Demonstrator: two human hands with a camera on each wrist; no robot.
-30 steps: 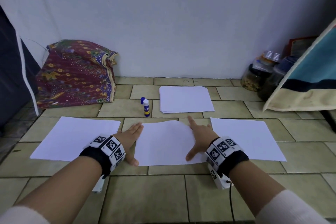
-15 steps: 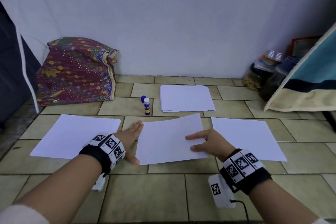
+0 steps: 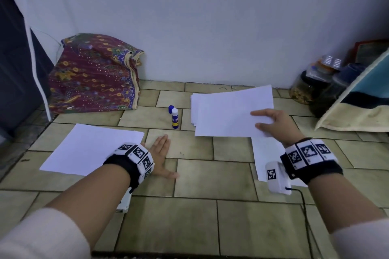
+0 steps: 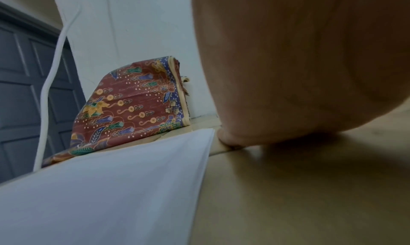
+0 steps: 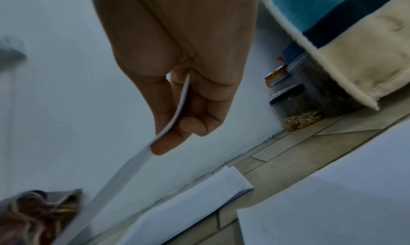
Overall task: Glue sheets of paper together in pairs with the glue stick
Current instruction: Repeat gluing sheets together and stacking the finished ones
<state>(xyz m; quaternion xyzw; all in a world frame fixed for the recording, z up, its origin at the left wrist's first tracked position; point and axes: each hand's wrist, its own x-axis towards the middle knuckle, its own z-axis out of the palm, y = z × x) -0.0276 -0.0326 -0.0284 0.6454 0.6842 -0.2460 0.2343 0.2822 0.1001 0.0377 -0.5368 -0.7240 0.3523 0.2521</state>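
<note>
My right hand (image 3: 273,124) pinches a white paper sheet (image 3: 229,113) by its right edge and holds it lifted above the floor, in front of the paper stack (image 3: 194,103). In the right wrist view the sheet (image 5: 133,161) runs edge-on between thumb and fingers (image 5: 164,145). My left hand (image 3: 161,155) lies flat with straight fingers on the bare floor tiles, beside a sheet on the left (image 3: 90,149). Another sheet (image 3: 267,153) lies on the floor under my right wrist. The glue stick (image 3: 175,118) stands upright with its blue cap (image 3: 171,109) beside it.
A patterned cloth bundle (image 3: 94,75) leans against the wall at the back left, next to a dark door (image 3: 16,69). Jars (image 3: 309,88) and a blue and cream cushion (image 3: 362,101) fill the right corner. A cable (image 3: 305,212) trails from my right wrist.
My right hand has taken hold of the middle sheet and lifted it up and to the right, off the floor. My left hand has stayed flat on the tiles.
</note>
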